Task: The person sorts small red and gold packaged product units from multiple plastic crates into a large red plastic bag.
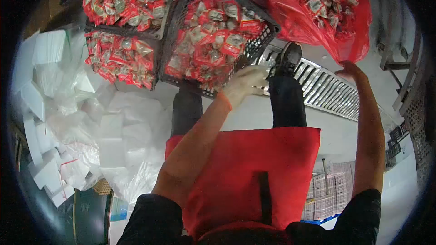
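My left hand [246,81], pale and seemingly gloved, with an orange band at the wrist, is at the near right side of a black plastic crate [260,42]. Its fingers are spread and nothing shows between them; whether they touch the crate is unclear. Small red-and-clear packets [213,37] fill this crate. At the upper right, a red plastic bag [356,46] lies open with more of the same packets [323,5] inside. My right hand [352,70] pinches the bag's near corner, which is drawn to a point there. Some of its fingers are hidden.
More packet-filled crates [160,23] stand at upper left. A metal drain grate [328,88] crosses the floor beside my black shoe [291,56]. White boxes [112,143] and clear plastic wrap [75,122] crowd the left. Stacked printed sheets [327,190] are at lower right.
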The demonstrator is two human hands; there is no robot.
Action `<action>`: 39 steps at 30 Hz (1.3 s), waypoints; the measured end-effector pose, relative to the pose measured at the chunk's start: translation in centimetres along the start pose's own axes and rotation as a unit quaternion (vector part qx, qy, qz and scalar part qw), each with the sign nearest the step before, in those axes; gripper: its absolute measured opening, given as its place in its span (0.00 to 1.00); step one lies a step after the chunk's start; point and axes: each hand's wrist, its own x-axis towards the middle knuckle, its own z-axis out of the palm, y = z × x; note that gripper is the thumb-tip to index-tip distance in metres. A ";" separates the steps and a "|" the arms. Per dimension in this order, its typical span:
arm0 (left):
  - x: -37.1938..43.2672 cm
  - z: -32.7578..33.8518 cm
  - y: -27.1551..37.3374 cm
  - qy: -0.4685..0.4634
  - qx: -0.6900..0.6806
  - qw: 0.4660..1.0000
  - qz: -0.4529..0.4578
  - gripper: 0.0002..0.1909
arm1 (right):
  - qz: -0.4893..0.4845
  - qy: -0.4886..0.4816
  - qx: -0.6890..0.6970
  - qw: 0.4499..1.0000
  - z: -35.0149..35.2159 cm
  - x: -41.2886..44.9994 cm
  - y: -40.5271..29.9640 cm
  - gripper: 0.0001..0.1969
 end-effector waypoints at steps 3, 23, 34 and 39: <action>-5.7 -7.3 -3.0 0.071 -0.068 0.995 0.016 0.22 | 0.095 0.056 -0.097 0.989 -3.3 -2.8 -11.8 0.27; 1.5 -18.4 3.2 0.283 0.655 0.698 0.059 0.20 | -0.157 0.248 -0.170 0.941 0.4 8.9 -51.1 0.24; -2.9 -21.8 -2.0 0.281 0.654 0.699 0.068 0.18 | -0.159 0.270 -0.037 0.949 -3.7 8.2 -48.8 0.17; 2.4 -21.2 -0.1 0.387 0.435 0.813 0.007 0.21 | -0.088 0.278 -0.129 0.948 -3.2 13.5 -50.9 0.16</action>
